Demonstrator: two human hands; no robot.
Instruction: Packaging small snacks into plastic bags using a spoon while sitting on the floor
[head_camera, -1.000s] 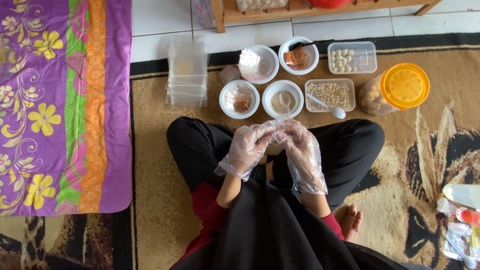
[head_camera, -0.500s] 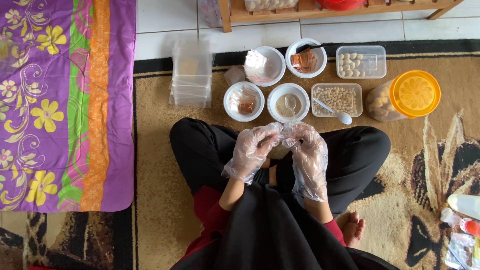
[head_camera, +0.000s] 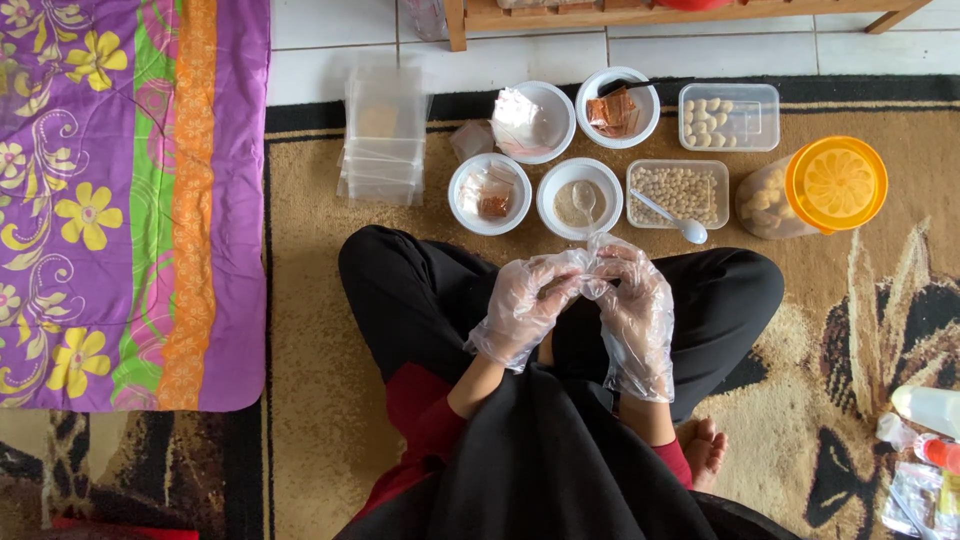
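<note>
A purple floral cloth (head_camera: 130, 200) with green and orange bands fills the left of the frame, lying beside a brown patterned rug (head_camera: 300, 330) that covers the rest of the floor below a strip of white tiles along the top edge. At the centre and bottom a person sits cross-legged in black trousers.

The left hand (head_camera: 525, 305) and right hand (head_camera: 635, 300), both in loose clear plastic gloves, meet just above the lap at the middle of the frame, fingertips pressed together around something small; what they pinch is too hidden by glove film to tell.

At the right of centre a clear jar with an orange lid (head_camera: 815, 188) lies on its side, pale round pieces inside. At upper left of centre stands a stack of clear lidded boxes (head_camera: 382, 135).

Above the hands, two rectangular clear tubs hold pale nuts: one (head_camera: 728, 116) in the upper row, another (head_camera: 677, 192) below it with a white spoon (head_camera: 672, 218) resting across its edge.

Four white bowls (head_camera: 489, 192) sit in two rows: one holds a small clear packet of brown powder, one (head_camera: 579, 197) tan paste and a spoon, one (head_camera: 533, 122) clear wrappers, one (head_camera: 617, 107) reddish-brown sachets.

Bottles and packets (head_camera: 925, 450) crowd the lower right corner.
</note>
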